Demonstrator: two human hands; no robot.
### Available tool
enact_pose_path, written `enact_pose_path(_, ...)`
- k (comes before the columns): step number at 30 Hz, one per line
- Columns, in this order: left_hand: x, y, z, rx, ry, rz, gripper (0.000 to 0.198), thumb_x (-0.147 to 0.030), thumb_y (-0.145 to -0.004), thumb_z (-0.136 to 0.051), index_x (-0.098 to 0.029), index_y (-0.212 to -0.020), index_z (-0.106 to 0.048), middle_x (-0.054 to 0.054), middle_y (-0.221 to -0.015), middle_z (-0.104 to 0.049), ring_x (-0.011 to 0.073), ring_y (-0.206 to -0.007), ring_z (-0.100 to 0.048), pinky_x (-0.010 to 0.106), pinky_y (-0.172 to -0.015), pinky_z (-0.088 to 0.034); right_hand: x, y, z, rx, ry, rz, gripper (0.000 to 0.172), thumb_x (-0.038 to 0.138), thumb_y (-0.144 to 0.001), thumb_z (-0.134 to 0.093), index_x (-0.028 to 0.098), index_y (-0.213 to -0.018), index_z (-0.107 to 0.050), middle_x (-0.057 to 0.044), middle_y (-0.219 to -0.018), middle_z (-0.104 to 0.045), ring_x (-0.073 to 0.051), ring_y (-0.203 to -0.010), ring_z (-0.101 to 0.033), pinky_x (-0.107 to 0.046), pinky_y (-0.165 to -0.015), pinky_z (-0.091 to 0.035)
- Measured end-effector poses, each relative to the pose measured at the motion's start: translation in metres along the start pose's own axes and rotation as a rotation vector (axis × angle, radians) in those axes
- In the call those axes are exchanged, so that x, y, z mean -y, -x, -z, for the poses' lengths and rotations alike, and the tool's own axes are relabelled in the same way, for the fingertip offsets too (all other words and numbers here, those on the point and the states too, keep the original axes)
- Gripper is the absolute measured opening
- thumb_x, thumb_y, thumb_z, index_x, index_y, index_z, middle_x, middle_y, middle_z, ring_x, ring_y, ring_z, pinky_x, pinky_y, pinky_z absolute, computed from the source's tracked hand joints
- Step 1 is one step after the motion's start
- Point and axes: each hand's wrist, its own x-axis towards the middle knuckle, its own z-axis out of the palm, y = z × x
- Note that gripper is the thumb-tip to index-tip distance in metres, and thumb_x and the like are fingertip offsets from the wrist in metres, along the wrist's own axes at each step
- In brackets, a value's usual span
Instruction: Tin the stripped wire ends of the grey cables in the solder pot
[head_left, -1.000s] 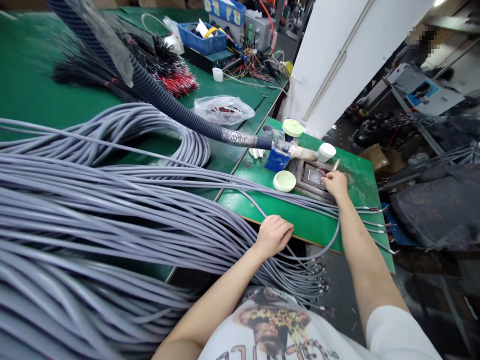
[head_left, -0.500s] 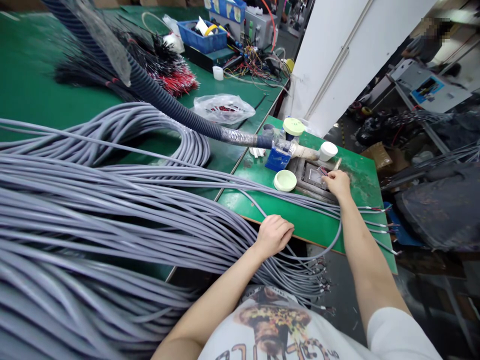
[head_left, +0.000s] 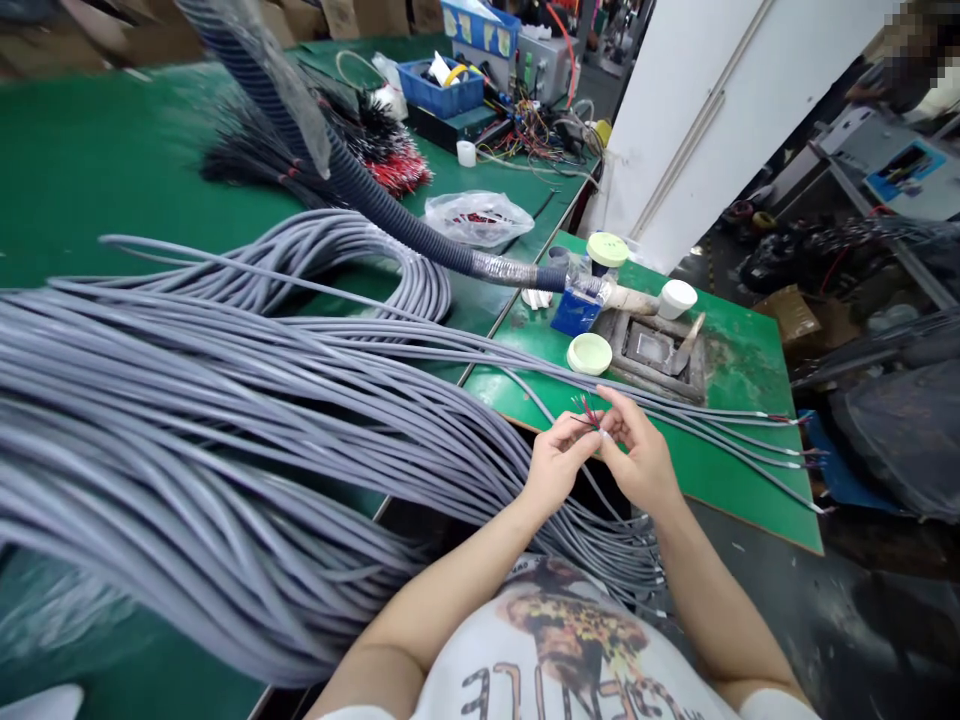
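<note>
In front of my body, my left hand (head_left: 559, 462) and my right hand (head_left: 639, 460) meet at the stripped end of a grey cable. Thin coloured wires (head_left: 589, 412), some red and some dark, fan out between my fingertips. My left hand pinches at these wires. My right thumb and fingers close around the cable end, with the index finger raised; the jacket there is mostly hidden. Beneath and beside my hands runs a thick bundle of grey cables (head_left: 360, 400). Several cable ends (head_left: 780, 418) with bare wires lie across the green board on the right.
A square metal solder pot (head_left: 651, 348) with a scraper (head_left: 686, 345) stands beyond my hands. Around it are a pale green dish (head_left: 589, 354), a white cup (head_left: 677, 299) and a blue box (head_left: 576, 311). A ribbed extraction hose (head_left: 420, 235) crosses overhead.
My right hand has come back from the solder pot with the wire end to meet my left hand. My left hand has risen slightly and now pinches the wires. The view has shifted leftward.
</note>
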Motion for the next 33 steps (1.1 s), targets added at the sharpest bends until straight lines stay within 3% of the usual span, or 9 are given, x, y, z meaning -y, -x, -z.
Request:
enact_pose_path(5, -0.011, 0.010, -0.003, -0.080, 0.154, 0.146, 0.019, -0.034, -0.074, -0.072, -0.016, -0.069, -0.070, 0.002, -0.079, -0.062, 0.0138, -0.077, -0.057, 0.027, -0.076, -0.044, 0.003, 0.019, 0.000, 0.028, 0.033, -0.028, 0.047, 0.026, -0.085, -0.059, 0.023, -0.130, -0.049, 0.000, -0.082, -0.058, -0.013, -0.073, -0.057, -0.025, -0.068, -0.048)
enact_pose_path(10, -0.016, 0.014, -0.008, -0.111, 0.183, 0.141, 0.026, -0.031, -0.072, -0.074, -0.014, -0.058, -0.060, -0.001, -0.068, -0.056, 0.0097, -0.067, -0.051, 0.023, -0.068, -0.040, 0.007, 0.034, 0.007, 0.038, 0.073, -0.125, 0.050, 0.032, -0.085, -0.061, 0.022, -0.132, -0.048, 0.004, -0.067, -0.061, -0.010, -0.056, -0.052, -0.022, -0.058, -0.045)
enact_pose_path(26, -0.010, 0.017, -0.010, -0.074, 0.141, 0.141, 0.032, -0.030, -0.073, -0.073, -0.014, -0.055, -0.052, -0.003, -0.064, -0.046, 0.0083, -0.063, -0.042, 0.023, -0.066, -0.036, 0.004, 0.048, 0.008, 0.030, -0.018, -0.220, 0.056, 0.033, -0.084, -0.062, 0.022, -0.136, -0.045, 0.006, -0.062, -0.062, -0.008, -0.050, -0.051, -0.020, -0.051, -0.044)
enact_pose_path(30, -0.010, 0.017, -0.010, -0.075, 0.130, 0.143, 0.030, -0.031, -0.073, -0.073, -0.015, -0.055, -0.056, -0.003, -0.063, -0.047, 0.0088, -0.063, -0.044, 0.023, -0.066, -0.037, 0.003, 0.048, 0.007, 0.026, -0.005, -0.238, 0.055, 0.033, -0.083, -0.062, 0.021, -0.135, -0.047, 0.005, -0.064, -0.065, -0.009, -0.050, -0.051, -0.021, -0.051, -0.045)
enact_pose_path(33, -0.012, 0.017, -0.013, 0.017, 0.064, 0.132, 0.021, -0.032, -0.077, -0.069, -0.016, -0.064, -0.065, 0.000, -0.070, -0.055, 0.0112, -0.070, -0.051, 0.025, -0.071, -0.041, 0.002, 0.053, 0.013, 0.011, 0.011, -0.248, 0.051, 0.033, -0.083, -0.062, 0.020, -0.132, -0.051, 0.004, -0.064, -0.065, -0.009, -0.051, -0.052, -0.022, -0.053, -0.046)
